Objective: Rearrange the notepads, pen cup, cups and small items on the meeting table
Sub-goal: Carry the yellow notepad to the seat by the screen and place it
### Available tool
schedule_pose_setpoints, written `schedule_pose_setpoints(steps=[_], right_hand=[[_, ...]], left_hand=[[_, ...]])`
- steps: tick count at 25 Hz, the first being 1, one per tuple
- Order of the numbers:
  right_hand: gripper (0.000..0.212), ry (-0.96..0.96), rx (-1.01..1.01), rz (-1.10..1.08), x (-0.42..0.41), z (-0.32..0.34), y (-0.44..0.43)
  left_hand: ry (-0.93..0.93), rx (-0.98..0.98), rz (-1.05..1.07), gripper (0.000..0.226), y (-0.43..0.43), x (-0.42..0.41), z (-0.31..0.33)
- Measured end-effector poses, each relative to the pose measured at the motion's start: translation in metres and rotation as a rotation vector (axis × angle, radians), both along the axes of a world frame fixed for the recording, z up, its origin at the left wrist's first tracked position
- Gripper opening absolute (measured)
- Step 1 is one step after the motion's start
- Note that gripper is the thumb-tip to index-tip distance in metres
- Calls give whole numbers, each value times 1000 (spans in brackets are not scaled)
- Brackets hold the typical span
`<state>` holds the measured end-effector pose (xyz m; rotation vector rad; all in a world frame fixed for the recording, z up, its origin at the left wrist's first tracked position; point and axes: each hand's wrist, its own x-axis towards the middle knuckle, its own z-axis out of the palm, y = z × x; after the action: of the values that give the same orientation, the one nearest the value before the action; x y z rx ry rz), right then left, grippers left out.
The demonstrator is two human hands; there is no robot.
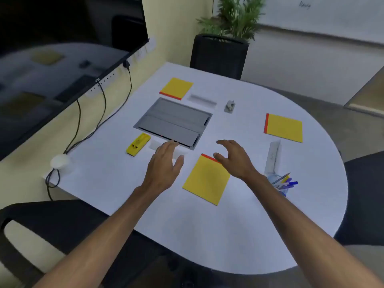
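Observation:
Three yellow notepads with red binding lie on the white table (pixel 207 235): a near notepad (pixel 205 181), a right notepad (pixel 284 128) and a far notepad (pixel 176 88). My left hand (pixel 164 165) hovers open over a pale flat item (pixel 154 144) by the grey floor-box lid (pixel 173 122). My right hand (pixel 233 159) is open with loosely curved fingers above the near notepad's red edge, holding nothing. A clear pen cup (pixel 280 183) with blue pens stands at the right, near my right forearm. A white cup (pixel 60 162) sits at the left table corner.
A yellow stapler-like item (pixel 138 144) lies left of the lid. A grey clip (pixel 229 106) and a pale strip (pixel 202 100) lie beyond it. A white folded card (pixel 273 156) stands by the pen cup. Monitor (pixel 62 48), cables (pixel 79 121), black chairs (pixel 219 55) and a plant surround the table.

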<state>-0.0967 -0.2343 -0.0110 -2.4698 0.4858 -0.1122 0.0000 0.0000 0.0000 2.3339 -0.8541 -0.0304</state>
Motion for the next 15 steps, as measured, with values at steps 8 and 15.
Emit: schedule_pose_setpoints(steps=[8,15], right_hand=[[47,271,198,-112,-12,-99,-30],[49,407,338,-222,-24,-159,-26]], left_hand=[[328,233,9,51,-48,-4,-85],[568,360,62,53,-64,6,-130]])
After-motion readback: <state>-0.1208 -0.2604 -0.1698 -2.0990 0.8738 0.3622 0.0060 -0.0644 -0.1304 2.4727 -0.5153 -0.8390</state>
